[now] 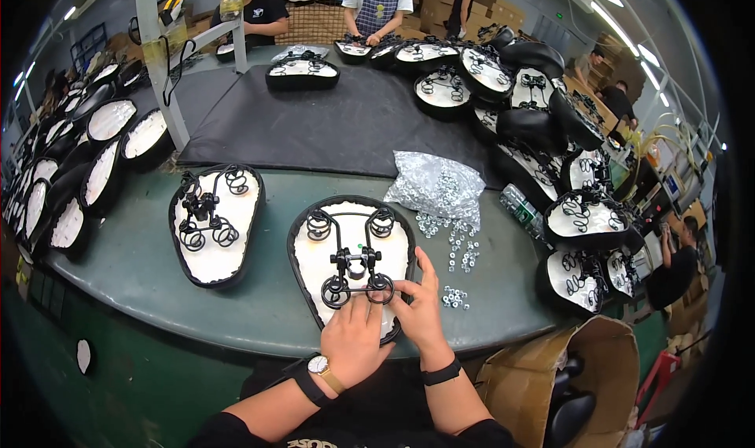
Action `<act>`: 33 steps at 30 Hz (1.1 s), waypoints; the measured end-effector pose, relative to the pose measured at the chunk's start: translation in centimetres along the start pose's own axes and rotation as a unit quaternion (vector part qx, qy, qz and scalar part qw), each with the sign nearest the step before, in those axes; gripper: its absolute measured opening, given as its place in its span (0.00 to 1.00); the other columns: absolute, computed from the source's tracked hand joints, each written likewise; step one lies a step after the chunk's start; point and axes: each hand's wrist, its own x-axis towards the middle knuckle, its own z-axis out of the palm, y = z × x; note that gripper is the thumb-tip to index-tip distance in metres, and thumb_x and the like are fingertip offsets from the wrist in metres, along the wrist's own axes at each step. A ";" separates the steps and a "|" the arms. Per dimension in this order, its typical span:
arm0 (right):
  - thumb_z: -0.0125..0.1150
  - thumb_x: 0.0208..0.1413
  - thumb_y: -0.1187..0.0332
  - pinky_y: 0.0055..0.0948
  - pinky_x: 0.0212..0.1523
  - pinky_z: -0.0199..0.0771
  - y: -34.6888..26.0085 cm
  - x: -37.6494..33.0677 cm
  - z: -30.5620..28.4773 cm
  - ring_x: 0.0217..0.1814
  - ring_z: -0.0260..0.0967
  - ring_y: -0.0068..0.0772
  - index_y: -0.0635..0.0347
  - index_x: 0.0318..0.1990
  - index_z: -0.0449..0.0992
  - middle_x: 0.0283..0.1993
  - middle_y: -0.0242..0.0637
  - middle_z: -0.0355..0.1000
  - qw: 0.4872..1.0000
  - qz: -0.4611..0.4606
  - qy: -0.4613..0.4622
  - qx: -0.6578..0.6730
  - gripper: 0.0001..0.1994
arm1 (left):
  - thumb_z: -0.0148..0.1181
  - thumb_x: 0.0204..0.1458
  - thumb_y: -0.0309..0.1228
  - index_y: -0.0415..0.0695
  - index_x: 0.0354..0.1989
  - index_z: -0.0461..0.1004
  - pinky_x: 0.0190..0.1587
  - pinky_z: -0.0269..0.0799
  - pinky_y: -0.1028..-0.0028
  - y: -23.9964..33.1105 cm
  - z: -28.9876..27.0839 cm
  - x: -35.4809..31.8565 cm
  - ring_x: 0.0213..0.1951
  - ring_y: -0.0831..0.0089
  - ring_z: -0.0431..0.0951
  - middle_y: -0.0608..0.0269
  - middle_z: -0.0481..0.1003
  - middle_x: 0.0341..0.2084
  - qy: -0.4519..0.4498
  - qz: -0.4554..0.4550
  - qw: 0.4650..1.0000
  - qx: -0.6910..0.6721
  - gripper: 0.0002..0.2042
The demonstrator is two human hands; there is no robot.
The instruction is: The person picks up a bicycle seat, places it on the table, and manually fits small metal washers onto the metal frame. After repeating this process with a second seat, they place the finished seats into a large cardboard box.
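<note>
Through the head camera I have the bike seat [354,232] upside down on the counter [267,306], white underside up, its narrow end toward me and close to the near edge. A black spring frame [356,257] lies over it. My left hand [351,343] rests on the narrow end, fingers stretched forward and close together, tips partly hidden by the two near coils, so I cannot tell whether they pinch anything. My right hand [417,306] is half open at the seat's right side, thumb beside the near right coil, forefinger up along the rim; I see no firm grip there. With the padded side down, a push off to one side could rock or skid the seat, and its narrow end could slide past the edge. Pressing unevenly on the coils might cock the frame, or nip a fingertip against the underside. My right hand is also near the loose nuts [456,297]; a careless outward sweep could scatter them, and a knock to the bag [436,182] might spill more.
</note>
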 end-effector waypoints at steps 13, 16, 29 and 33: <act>0.73 0.49 0.73 0.46 0.73 0.55 0.2 0.1 1.0 0.75 0.55 0.57 0.54 0.40 0.88 0.77 0.57 0.52 0.997 0.016 -0.004 0.073 0.09 | 0.81 0.32 0.44 0.42 0.65 0.68 0.49 0.75 0.59 -0.4 -0.2 0.1 0.48 0.51 0.76 0.48 0.70 0.50 0.027 -0.004 1.000 -0.005 0.47; 0.71 0.48 0.75 0.46 0.74 0.54 0.5 -0.1 2.2 0.76 0.54 0.58 0.55 0.41 0.88 0.77 0.58 0.51 0.996 0.007 -0.002 0.088 0.11 | 0.78 0.36 0.47 0.46 0.68 0.66 0.50 0.76 0.61 -2.1 -1.2 0.2 0.48 0.53 0.77 0.47 0.71 0.54 -0.011 0.009 1.000 0.009 0.47; 0.72 0.51 0.62 0.50 0.73 0.56 0.1 0.9 2.2 0.78 0.51 0.62 0.44 0.43 0.89 0.78 0.60 0.50 0.997 0.026 -0.056 -0.053 0.11 | 0.79 0.38 0.44 0.43 0.67 0.65 0.58 0.68 0.56 -2.3 -1.1 0.4 0.56 0.46 0.70 0.43 0.65 0.57 -0.016 -0.032 0.999 -0.038 0.45; 0.71 0.55 0.53 0.57 0.75 0.47 2.6 0.0 0.5 0.80 0.40 0.71 0.45 0.49 0.87 0.79 0.69 0.41 0.991 -0.069 -0.111 -0.036 0.16 | 0.78 0.40 0.47 0.42 0.66 0.68 0.57 0.69 0.56 -2.4 -0.6 0.1 0.57 0.46 0.70 0.42 0.65 0.59 -0.023 -0.025 0.999 -0.003 0.43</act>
